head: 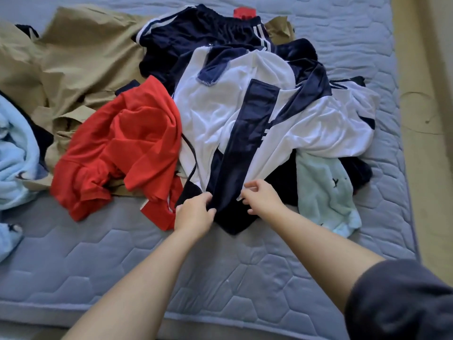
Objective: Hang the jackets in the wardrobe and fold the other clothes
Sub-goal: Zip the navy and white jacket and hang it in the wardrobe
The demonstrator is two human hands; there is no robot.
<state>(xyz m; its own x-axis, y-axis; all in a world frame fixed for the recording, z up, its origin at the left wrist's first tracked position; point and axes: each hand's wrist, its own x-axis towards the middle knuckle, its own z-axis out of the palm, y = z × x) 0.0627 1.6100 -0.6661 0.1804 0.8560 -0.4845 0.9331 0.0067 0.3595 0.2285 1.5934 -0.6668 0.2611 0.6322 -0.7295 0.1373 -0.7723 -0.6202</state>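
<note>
Sleeve: dark sleeve on right upper arm, nearest the lens, lower right corner.
Bed: quilted grey-blue mattress, bare along its near edge.
Left hand: grip closed, pinching the navy panel at the hem of the white-and-navy jacket.
Right hand: fingers curled in a narrow grip on the same hem, just beside the left.
Jacket position: spread mid-bed on top of the pile, zipper along its left edge.
Neighbours: red shirt to the left, touching; mint fleece to the right, partly under; navy striped shorts behind; tan garment far left; light blue fleece at left edge.
</note>
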